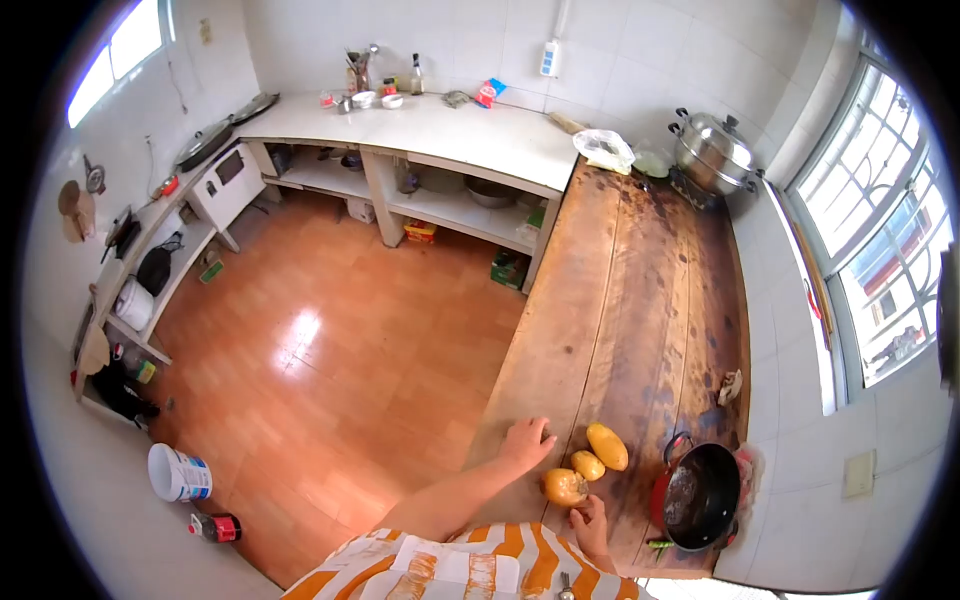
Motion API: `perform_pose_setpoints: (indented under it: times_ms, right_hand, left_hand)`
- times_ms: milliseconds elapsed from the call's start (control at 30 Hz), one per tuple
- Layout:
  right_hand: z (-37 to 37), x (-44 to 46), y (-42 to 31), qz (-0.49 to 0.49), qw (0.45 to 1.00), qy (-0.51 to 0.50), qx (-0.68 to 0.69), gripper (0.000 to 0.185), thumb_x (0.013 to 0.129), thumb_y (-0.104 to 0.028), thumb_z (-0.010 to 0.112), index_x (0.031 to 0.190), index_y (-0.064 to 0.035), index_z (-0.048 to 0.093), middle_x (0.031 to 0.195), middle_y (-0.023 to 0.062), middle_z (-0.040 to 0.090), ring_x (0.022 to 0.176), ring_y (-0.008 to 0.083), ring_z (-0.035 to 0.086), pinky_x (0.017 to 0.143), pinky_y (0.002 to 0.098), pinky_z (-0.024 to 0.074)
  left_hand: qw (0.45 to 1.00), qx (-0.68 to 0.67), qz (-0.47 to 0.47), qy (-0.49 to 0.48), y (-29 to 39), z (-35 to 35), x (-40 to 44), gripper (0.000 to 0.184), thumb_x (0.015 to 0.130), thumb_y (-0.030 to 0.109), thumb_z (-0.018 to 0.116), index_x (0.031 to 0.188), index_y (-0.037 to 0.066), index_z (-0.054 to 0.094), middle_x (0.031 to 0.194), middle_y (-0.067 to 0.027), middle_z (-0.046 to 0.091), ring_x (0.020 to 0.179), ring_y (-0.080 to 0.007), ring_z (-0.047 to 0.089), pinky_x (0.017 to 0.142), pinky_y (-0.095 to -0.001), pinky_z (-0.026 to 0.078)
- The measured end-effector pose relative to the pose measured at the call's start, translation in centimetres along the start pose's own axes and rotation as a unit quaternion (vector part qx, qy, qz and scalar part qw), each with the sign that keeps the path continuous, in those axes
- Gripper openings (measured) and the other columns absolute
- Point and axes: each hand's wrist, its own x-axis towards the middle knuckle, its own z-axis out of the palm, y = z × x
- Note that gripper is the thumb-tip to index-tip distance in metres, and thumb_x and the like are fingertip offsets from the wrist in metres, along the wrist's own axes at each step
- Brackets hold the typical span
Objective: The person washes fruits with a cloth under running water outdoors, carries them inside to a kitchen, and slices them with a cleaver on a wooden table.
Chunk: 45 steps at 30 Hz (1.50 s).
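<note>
Landmark: the red-and-black pot stood on the wooden table, near the wall side, its dark inside facing up.
Yellow produce: three potato-like pieces lay left of the pot in a slanting row. The oblong piece was closest to the pot, the small piece came next, and the round piece, marked with brown, was farthest from it.
Right hand: it was left of the pot, fingertips at the round piece; whether they grasped it or only touched it, I could not tell.
Left hand: released, it lay farther left of the pot, fingers loosely bent over the tabletop, near the oblong piece.
Green bit: a small green item lay just beside the pot, on its near left side.
Crumpled scrap: a pale brown scrap lay beyond the pot.
Steamer: a lidded metal steamer stood well beyond the pot, near a clear plastic bag.
Striped clothing: orange and white cloth showed left of the pot.
</note>
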Motion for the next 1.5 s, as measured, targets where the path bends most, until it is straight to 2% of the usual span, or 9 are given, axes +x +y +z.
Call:
perform_pose_setpoints:
  times_ms: [100,200,333,567,933,1100,1167,1400,1500]
  right_hand:
    - [0.2,-1.8,0.6,-0.058,0.993,0.029,-0.094,0.041,0.083,0.001,0.052,0.120,0.0015,0.035,0.089,0.0100,0.057,0.067,0.0153,0.058,0.060,0.0256,0.0479]
    - [1.3,-3.0,-2.1,0.044,0.997,0.064,0.025,0.040,0.083,0.002,0.052,0.119,0.0017,0.035,0.088,0.0105,0.057,0.067,0.0153,0.058,0.060,0.0256,0.0477]
    - [0.6,-3.2,-2.9,0.056,0.997,0.057,-0.023,0.039,0.083,0.000,0.052,0.119,-0.0013,0.039,0.089,0.0108,0.058,0.073,0.0164,0.060,0.063,0.0279,0.0507]
    - [-2.0,-0.5,-2.4,-0.076,0.987,0.084,-0.112,0.035,0.083,0.001,0.050,0.117,-0.0006,0.041,0.086,0.0065,0.058,0.066,0.0120,0.057,0.060,0.0231,0.0473]
    - [4.1,1.6,-11.2,-0.095,0.967,0.190,-0.137,0.030,0.081,0.007,0.051,0.110,0.0007,0.049,0.099,0.0082,0.054,0.075,0.0130,0.058,0.069,0.0237,0.0469]
    - [12.4,4.2,-13.1,-0.044,0.979,0.139,-0.142,0.024,0.078,0.002,0.058,0.102,0.0003,0.055,0.096,0.0094,0.057,0.077,0.0144,0.057,0.069,0.0252,0.0469]
    - [15.5,5.4,-15.3,-0.051,0.979,0.080,-0.182,0.024,0.078,0.000,0.058,0.102,0.0010,0.055,0.085,0.0095,0.060,0.074,0.0175,0.058,0.067,0.0254,0.0467]
    - [17.7,9.5,-19.6,-0.044,0.973,0.049,-0.222,0.023,0.079,-0.002,0.058,0.102,0.0010,0.055,0.083,0.0115,0.061,0.074,0.0188,0.059,0.067,0.0271,0.0470]
    - [17.2,12.2,-18.9,-0.001,0.978,0.062,-0.199,0.023,0.080,-0.003,0.058,0.102,0.0017,0.055,0.083,0.0123,0.061,0.075,0.0191,0.060,0.067,0.0277,0.0472]
  left_hand:
    - [0.998,-0.007,0.061,-0.019,-0.9,1.6,0.5,0.033,0.074,0.030,0.063,0.098,0.011,0.054,0.089,-0.0111,0.057,0.084,-0.0326,0.055,0.072,-0.0444,0.045]
    - [0.996,-0.040,0.076,-0.015,-1.9,2.4,1.1,0.032,0.073,0.031,0.064,0.097,0.011,0.054,0.089,-0.0104,0.057,0.084,-0.0321,0.055,0.072,-0.0450,0.044]
    - [0.999,-0.008,0.025,0.020,-2.4,1.5,0.9,0.030,0.075,0.033,0.062,0.096,0.012,0.056,0.094,-0.0094,0.056,0.088,-0.0309,0.054,0.074,-0.0458,0.043]
    - [0.996,-0.082,0.008,0.014,-2.5,0.3,0.2,0.033,0.081,0.033,0.056,0.103,0.009,0.055,0.104,-0.0121,0.051,0.099,-0.0320,0.047,0.083,-0.0433,0.040]
    - [0.976,-0.191,0.080,-0.069,-7.4,-5.1,4.8,0.024,0.080,0.023,0.058,0.098,0.007,0.056,0.100,-0.0138,0.054,0.098,-0.0327,0.049,0.084,-0.0403,0.042]
    - [0.954,-0.296,0.021,-0.027,-15.9,-10.4,8.2,0.013,0.078,0.013,0.057,0.087,0.004,0.057,0.085,-0.0150,0.057,0.073,-0.0247,0.058,0.065,-0.0331,0.048]
    - [0.950,-0.303,-0.076,-0.027,-18.6,-13.5,9.2,0.009,0.080,0.011,0.055,0.085,0.004,0.057,0.078,-0.0138,0.058,0.072,-0.0226,0.058,0.065,-0.0318,0.047]
    - [0.962,-0.246,-0.109,-0.047,-24.7,-14.3,11.8,0.010,0.080,0.010,0.053,0.086,0.002,0.057,0.072,-0.0089,0.060,0.068,-0.0177,0.056,0.063,-0.0294,0.045]
    - [0.940,-0.284,-0.121,-0.147,-25.6,-14.5,13.0,0.011,0.084,0.009,0.051,0.091,0.003,0.057,0.077,-0.0050,0.058,0.071,-0.0117,0.053,0.062,-0.0258,0.044]
